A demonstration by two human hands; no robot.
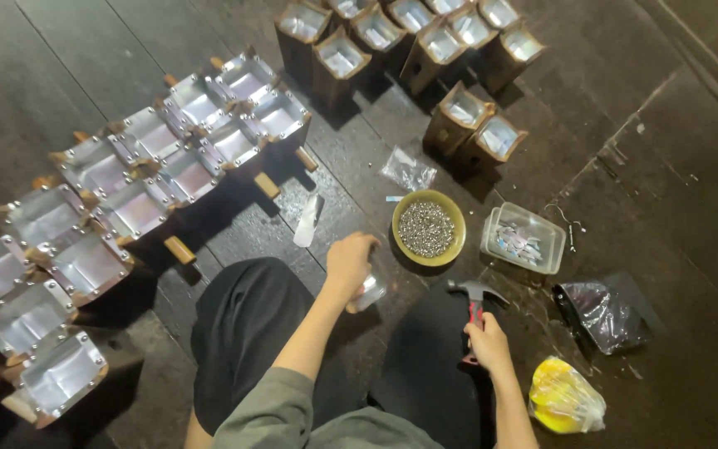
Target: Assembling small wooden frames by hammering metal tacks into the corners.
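Hammer (pixel 474 296) sits clenched by its red handle in the right hand (pixel 487 341), head raised; the left hand (pixel 349 263) grasps a small shiny metal piece (pixel 371 290) over the knees. A glancing blow could catch those fingers — they sit close. Just beyond the grip: one bowl of small nails (pixel 428 227) (easily tipped), one clear tub (pixel 523 238), and two bags; farther out, roughly two dozen foil-lined wooden boxes (pixel 135 208).

Dark worn plank floor (pixel 85 58), scuffed, dimly lit from above
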